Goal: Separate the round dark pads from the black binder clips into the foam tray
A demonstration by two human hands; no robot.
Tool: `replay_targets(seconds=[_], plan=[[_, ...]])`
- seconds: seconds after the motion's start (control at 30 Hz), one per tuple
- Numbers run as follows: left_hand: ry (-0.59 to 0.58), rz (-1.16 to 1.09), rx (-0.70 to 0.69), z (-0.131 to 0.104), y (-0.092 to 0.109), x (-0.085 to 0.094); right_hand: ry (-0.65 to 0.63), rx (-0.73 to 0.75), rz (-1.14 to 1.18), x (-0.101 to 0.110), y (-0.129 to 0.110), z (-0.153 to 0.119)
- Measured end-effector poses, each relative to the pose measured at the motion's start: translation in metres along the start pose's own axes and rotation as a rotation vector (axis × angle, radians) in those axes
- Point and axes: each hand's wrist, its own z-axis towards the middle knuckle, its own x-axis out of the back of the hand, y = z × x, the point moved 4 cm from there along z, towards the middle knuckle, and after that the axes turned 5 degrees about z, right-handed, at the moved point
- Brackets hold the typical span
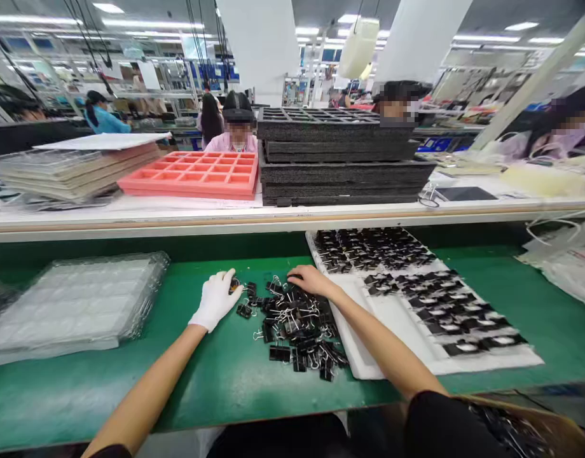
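Black binder clips (292, 318) with silver wire handles lie in a loose heap on the green bench, between my hands. My left hand (216, 299), in a white glove, is at the heap's upper left. Its thumb and fingers curl around a small dark piece (234, 285) with an orange-brown patch, mostly hidden by the glove. My bare right hand (312, 280) is at the upper edge of the heap, fingers bent down over a black clip that shows only in part. To its right, a white foam tray (383, 318) carries rows of black clipped pieces (445, 299).
Clear plastic trays (82, 299) are stacked at the left. On the raised shelf (283, 217) stand a red compartment tray (192, 175), black foam trays (340, 165) and a stack of flat sheets (77, 165). More clips (512, 432) sit at lower right. People sit beyond the shelf.
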Motion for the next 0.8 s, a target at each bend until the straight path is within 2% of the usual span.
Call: replay_targets(seconds=[0.13, 0.33, 0.43, 0.53, 0.63, 0.8], plan=[[-0.041, -0.05, -0.025, 0.0, -0.006, -0.006, 0.082, -0.021, 0.081, 0.0, 0.003, -0.008], [-0.052, -0.151, -0.049, -0.001, -0.016, -0.01, 0.227, -0.092, 0.341, 0.0, 0.014, -0.012], [-0.044, -0.183, -0.036, -0.002, -0.021, -0.01, 0.25, -0.103, 0.39, 0.004, 0.009, -0.007], [-0.047, -0.197, -0.035, -0.003, -0.024, -0.01, 0.198, -0.129, 0.435, 0.007, -0.008, 0.005], [-0.059, -0.2, -0.04, -0.004, -0.027, -0.007, 0.087, -0.162, 0.452, 0.004, -0.033, 0.023], [-0.092, -0.206, 0.003, -0.006, -0.036, -0.001, -0.119, -0.076, 0.3, -0.024, -0.076, 0.058]])
